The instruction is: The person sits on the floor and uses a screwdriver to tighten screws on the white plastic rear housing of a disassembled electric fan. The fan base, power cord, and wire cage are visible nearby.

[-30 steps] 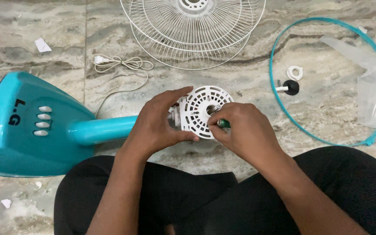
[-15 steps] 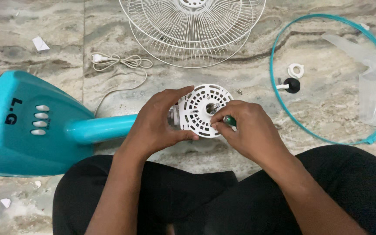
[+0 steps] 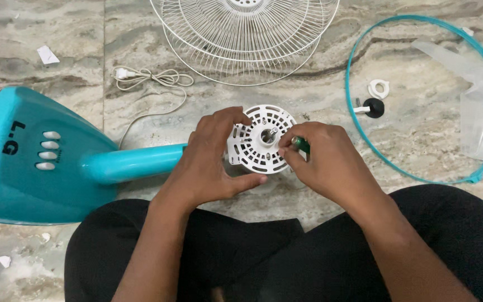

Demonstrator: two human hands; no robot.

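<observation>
The white motor housing (image 3: 261, 140), a round slotted disc with a metal shaft at its centre, sat on the end of the teal fan stand (image 3: 57, 159) lying on the marble floor (image 3: 320, 95). The left hand (image 3: 211, 162) curled around its left side, gripping it. The right hand (image 3: 322, 162), closed on a green-handled screwdriver (image 3: 300, 145), touched its right rim. Beyond lay a white wire grille (image 3: 244, 39).
</observation>
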